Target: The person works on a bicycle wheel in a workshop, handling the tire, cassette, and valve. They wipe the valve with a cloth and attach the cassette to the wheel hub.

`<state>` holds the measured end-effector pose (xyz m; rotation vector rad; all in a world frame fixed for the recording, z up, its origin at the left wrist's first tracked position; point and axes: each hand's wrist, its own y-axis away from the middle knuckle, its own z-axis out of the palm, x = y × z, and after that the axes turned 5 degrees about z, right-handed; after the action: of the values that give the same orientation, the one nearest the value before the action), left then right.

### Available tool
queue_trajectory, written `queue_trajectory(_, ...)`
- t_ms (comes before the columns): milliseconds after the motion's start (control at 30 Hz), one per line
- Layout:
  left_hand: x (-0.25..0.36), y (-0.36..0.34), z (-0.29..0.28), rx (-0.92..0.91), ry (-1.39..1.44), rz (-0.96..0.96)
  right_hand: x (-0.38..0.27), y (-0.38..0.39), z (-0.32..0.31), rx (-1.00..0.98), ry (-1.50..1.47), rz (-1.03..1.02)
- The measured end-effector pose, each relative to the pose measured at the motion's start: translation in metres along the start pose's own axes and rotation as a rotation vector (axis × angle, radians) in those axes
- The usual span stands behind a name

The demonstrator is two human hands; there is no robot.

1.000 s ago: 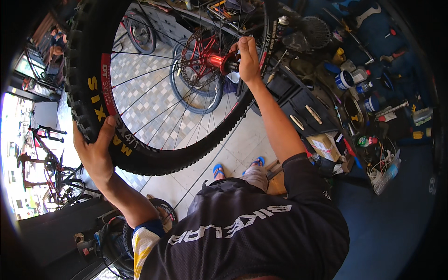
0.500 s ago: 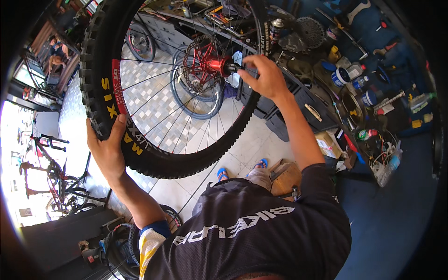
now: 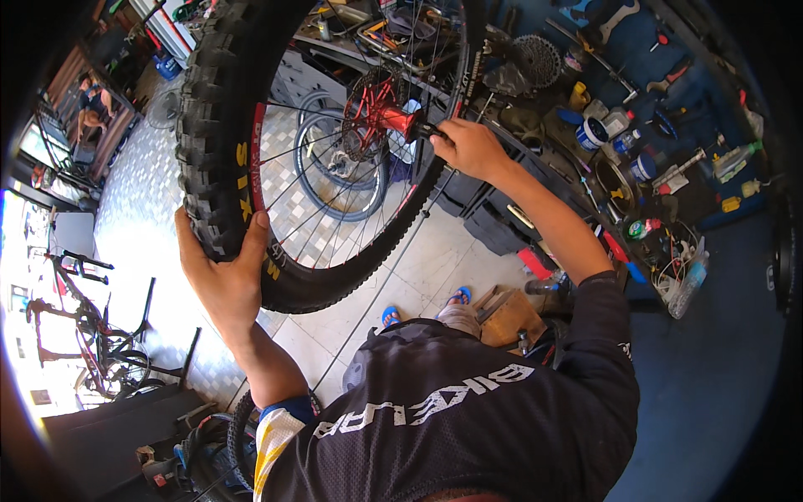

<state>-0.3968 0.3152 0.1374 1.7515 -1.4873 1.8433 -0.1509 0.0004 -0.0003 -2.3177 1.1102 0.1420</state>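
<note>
Bicycle wheel [image 3: 335,286] held up across the upper centre of the frame, its top cut off by the picture edge. Left hand [image 3: 226,278], left of centre, spread over the chunky black tyre [image 3: 216,146] and closed on it, thumb laid along the sidewall, fingers round the tread side. Right hand [image 3: 474,151], right of upper centre, fingers curled in against the thumb, apparently pinching the black hub end [image 3: 428,130] that juts from the red hub [image 3: 395,120]; how firmly, cannot tell. Brake rotor [image 3: 360,124] on the hub's far left side, touched by neither hand. Step in hand, judged from the grips: one hand supports the wheel while the other works at or checks the hub end. Next move seems to call for a steady left-hand hold against tipping, with light, well-aligned finger work at the hub. Cassette [image 3: 537,60] at upper right, apart from both hands.
</note>
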Motion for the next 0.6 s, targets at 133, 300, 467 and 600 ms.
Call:
queue_trajectory(133,0.001,0.005,-0.002,-0.017,-0.049,0.057,0.002,0.002,0.007,-0.447,-1.287,0.840)
queue_trajectory(300,0.010,0.009,0.002,-0.026,-0.044,0.069,0.000,0.014,0.016,-0.397,-1.615,0.945)
queue_trajectory(467,0.010,0.010,0.003,-0.019,-0.090,0.101,0.003,0.010,0.007,0.049,-0.200,-0.010)
queue_trajectory(600,0.013,0.011,0.003,-0.038,-0.062,0.079,-0.001,0.011,-0.007,0.169,0.375,-0.363)
